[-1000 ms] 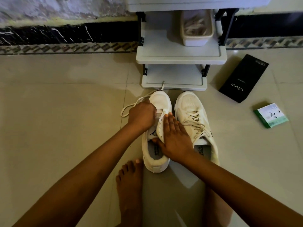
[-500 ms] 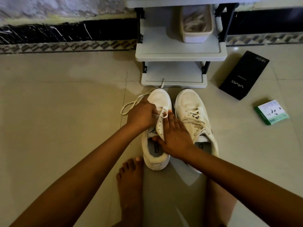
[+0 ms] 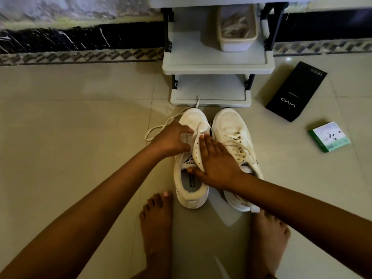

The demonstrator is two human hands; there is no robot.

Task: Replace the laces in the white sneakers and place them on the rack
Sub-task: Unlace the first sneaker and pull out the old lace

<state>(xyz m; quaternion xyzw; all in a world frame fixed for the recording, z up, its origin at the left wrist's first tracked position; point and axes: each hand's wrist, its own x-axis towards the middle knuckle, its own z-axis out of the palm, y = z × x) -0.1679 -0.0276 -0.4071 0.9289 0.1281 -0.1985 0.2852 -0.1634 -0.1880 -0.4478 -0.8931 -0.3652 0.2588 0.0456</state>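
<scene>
**On the floor tiles: left sneaker being laced**

Left hand [image 3: 171,138] fingers pinch the lace [image 3: 161,126] at the lowest eyelets of the left sneaker [image 3: 191,158]. Right hand [image 3: 216,161] lies on its right eyelet flap, fingers straight, thumb under the flap. Right sneaker [image 3: 235,137], laced, just beside. Rack [image 3: 215,65] ahead against the wall; black box [image 3: 296,91] and green box [image 3: 329,136] to the right.
</scene>
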